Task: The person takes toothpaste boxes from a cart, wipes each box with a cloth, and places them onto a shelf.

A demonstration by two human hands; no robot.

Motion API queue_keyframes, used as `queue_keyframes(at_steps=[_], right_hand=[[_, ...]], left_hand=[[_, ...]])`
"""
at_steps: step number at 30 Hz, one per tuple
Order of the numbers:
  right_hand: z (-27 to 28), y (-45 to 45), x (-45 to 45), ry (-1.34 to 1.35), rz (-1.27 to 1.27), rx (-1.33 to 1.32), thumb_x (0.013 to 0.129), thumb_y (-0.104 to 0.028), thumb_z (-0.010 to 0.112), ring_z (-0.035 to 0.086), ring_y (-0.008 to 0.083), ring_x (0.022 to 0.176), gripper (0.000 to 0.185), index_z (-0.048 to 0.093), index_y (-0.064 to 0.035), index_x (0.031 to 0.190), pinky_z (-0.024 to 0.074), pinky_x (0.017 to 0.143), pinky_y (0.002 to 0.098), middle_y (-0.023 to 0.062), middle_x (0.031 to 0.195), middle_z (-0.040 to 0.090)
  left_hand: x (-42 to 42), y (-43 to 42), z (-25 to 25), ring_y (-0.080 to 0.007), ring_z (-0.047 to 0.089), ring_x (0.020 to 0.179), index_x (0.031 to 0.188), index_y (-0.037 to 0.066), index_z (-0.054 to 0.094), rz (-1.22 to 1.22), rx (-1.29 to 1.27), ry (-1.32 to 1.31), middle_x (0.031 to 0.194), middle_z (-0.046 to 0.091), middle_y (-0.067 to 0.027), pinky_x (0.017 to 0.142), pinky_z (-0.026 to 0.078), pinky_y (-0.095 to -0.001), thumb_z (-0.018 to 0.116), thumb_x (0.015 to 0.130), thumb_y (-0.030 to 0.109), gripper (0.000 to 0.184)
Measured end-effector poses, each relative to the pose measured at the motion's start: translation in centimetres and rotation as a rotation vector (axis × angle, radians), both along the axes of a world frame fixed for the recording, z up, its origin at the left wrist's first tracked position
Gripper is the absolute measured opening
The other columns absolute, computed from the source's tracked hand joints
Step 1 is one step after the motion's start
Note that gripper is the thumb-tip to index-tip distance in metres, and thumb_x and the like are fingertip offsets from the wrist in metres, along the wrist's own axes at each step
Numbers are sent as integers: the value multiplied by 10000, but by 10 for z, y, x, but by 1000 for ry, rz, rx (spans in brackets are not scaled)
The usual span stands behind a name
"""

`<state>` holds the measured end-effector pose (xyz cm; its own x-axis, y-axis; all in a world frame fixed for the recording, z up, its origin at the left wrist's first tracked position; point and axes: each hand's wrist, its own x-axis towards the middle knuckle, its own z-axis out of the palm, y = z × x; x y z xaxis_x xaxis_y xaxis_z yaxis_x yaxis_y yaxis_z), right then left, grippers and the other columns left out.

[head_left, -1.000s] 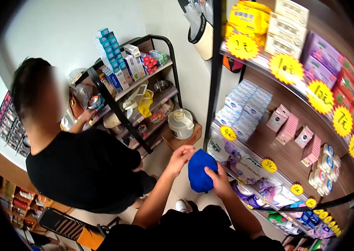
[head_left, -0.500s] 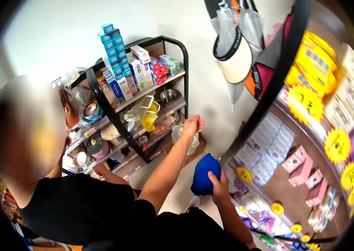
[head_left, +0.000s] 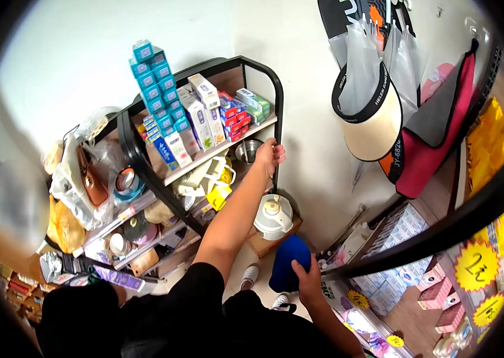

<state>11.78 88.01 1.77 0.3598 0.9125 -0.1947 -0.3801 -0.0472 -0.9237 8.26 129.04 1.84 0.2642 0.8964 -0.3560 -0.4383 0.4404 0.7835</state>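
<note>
A blue cloth-like bundle (head_left: 289,262) hangs low in front of my body, gripped by my right hand (head_left: 308,277) with the thumb across its near side. My left arm reaches forward, and my left hand (head_left: 271,156) is raised beside the front right post of the black-framed shelf (head_left: 204,156), close to a metal bowl (head_left: 248,150). The fingers of that hand are curled; what they hold, if anything, is too small to make out. Below it a white lidded pot (head_left: 274,216) rests on a brown box (head_left: 267,243).
Toothpaste boxes (head_left: 199,122) and stacked teal boxes (head_left: 155,89) fill the top shelf. A sun visor (head_left: 374,125) and bags hang on the wall. A black shelf rail (head_left: 430,253) curves at right. Another person's blurred head (head_left: 19,209) is at far left.
My left hand has moved away from the blue bundle, forward and up towards the shelf. The view has turned right and closer to the shelf, and the other person has shifted to the left edge.
</note>
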Motion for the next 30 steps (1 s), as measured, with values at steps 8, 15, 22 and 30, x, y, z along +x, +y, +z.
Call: queue_keyframes(at_steps=[8,15,22,30], right_hand=[[-14,87,-11,-85,-181,-79,941,-110,672,602,180,1078,434,519,6,1330,454,1005,325,85,1200,637],[-19,145,-32,-16,-298,-111,937,-67,665,607,163,1050,389,534,-4,1298,466,978,314,71,1167,642],[-27,170,-34,-44,-393,-149,933,-72,669,609,164,1042,370,546,-2,1275,473,968,314,72,1152,644],[-13,176,-39,-36,-365,-103,934,-89,675,607,164,1046,374,547,1,1274,472,968,312,72,1156,643]], left_hand=[[45,164,-8,-299,585,1095,1495,34,284,60,-219,-285,1235,509,-153,958,542,-467,637,963,360,717],[77,256,-27,-266,623,1099,1324,30,434,116,-448,-649,1186,533,-88,939,574,-412,724,899,473,679],[87,262,-18,-182,679,947,1141,6,522,294,-460,-640,1066,595,-43,794,621,-307,668,887,602,664],[81,242,-10,-229,683,906,1260,66,451,383,-376,-520,1036,581,-75,700,604,-301,648,917,522,604]])
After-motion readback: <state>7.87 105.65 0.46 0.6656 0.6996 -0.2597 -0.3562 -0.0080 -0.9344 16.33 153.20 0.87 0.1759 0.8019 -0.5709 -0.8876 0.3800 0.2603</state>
